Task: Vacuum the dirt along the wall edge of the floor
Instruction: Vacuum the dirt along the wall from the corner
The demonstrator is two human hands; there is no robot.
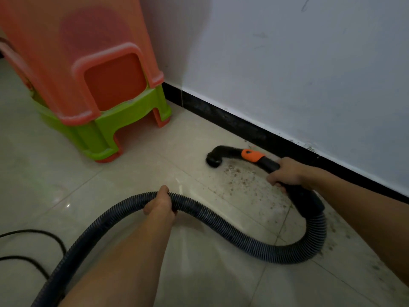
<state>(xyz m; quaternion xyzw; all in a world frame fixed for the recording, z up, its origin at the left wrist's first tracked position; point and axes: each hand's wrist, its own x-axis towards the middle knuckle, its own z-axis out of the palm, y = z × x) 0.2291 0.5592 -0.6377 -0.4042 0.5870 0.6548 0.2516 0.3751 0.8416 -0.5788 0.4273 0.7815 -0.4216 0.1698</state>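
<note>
Two hands busy on one hose (221, 220). Ribbed and dark grey, rising from the lower left edge, arching up, dipping across the middle of the floor (110, 185), then looping back up on the right into a black cuff.

At the top of the arch, left hand (159, 203): wrapped over the hose from above, thumb on top, fingers curled underneath, a full grip.

Further along and closer to the wall (309, 74), right hand (285, 173): closed round the rigid black tube (273, 166) above the cuff, knuckles up, fingers tucked beneath it.

Just ahead of that hand on the same tube, an orange collar (252, 155). Beyond the collar, a curved black nozzle (213, 161), bent downward, mouth facing the pale tile; touching the tile or just above it, cannot tell.

Dirt (247, 180): brown specks scattered over the tile between nozzle and right hand, mostly under and beside the tube, close to the wall edge. More dark specks strung along the floor toward the lower right, beside the skirting (243, 125).

Skirting black, running the foot of the white wall, dusty along its top edge. Faint scuffs and marks on the wall above.

Upper left, near the corner: stacked plastic stools (97, 134), orange over green, with orange feet showing under the green. Well apart from the nozzle.

Lower left edge: thin black cable (33, 233) lying in loose curves on the floor, beside the hose.
</note>
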